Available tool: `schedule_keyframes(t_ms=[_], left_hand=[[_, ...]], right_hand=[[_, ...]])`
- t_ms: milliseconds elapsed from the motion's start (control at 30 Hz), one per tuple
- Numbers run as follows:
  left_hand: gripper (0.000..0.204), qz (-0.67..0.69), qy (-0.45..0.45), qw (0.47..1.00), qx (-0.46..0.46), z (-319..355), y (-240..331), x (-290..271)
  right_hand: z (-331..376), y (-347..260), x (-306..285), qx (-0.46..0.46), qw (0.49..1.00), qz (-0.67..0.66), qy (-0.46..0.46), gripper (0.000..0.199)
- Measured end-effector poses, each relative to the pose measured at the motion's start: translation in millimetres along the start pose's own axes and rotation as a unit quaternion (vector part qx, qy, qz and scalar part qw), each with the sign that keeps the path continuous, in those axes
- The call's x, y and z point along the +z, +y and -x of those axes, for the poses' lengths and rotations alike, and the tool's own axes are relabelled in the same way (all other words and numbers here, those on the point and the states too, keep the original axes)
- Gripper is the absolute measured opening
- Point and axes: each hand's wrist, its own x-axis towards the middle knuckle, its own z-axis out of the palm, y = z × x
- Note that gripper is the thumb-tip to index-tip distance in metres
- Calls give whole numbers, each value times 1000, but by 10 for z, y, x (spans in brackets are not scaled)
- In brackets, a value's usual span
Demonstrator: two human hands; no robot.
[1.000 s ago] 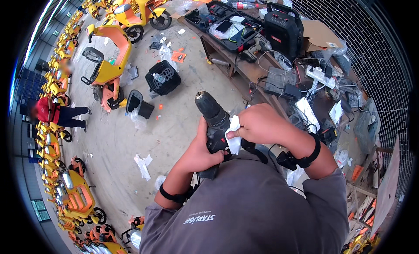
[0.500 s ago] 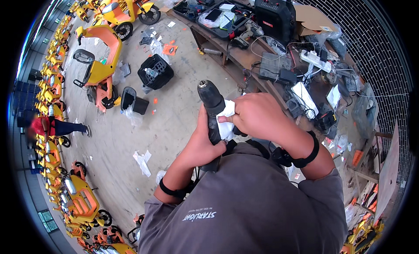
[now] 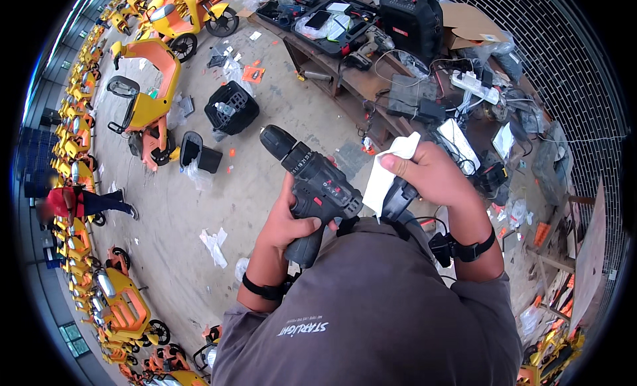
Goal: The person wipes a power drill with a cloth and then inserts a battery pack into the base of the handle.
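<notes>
Closest to us, our grey-shirted chest fills the lower frame and hides our waist and whatever lies under our arms. Our left hand (image 3: 292, 217) is wrapped tight around the grip of a black cordless drill (image 3: 312, 184), whose chuck points up and to the left; the foot of the grip is covered by our palm and shirt, so we cannot tell whether a battery sits there. Our right hand (image 3: 434, 177) pinches a folded white cloth (image 3: 390, 174) between thumb and fingers, just beside the drill's rear; a black part below the cloth is half hidden and we cannot make out what it is. The drill carries a small red mark and pale lettering on its side. Farther out on the concrete floor lie a black crate (image 3: 231, 107), scraps of white paper (image 3: 213, 243) and an orange card (image 3: 253, 74). To the right, a wooden bench (image 3: 345, 77) holds tangled cables, a white power strip (image 3: 472, 84) and an open black tool case (image 3: 318, 21), with a brown cardboard box (image 3: 474, 21) beyond. Farthest off, rows of yellow and orange scooters (image 3: 149, 101) curve along the left rim, the outermost blurred and cut off.
</notes>
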Motion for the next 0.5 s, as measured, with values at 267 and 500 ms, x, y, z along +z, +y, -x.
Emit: schedule_keyframes(t_ms=[267, 500], left_hand=[[98, -44, -9, 999, -12, -73, -37, 39], [102, -156, -49, 982, -95, -80, -68, 93]], right_hand=[[94, -219, 243, -102, 910, 401, -28, 35], [-105, -91, 283, -122, 902, 412, -47, 37]])
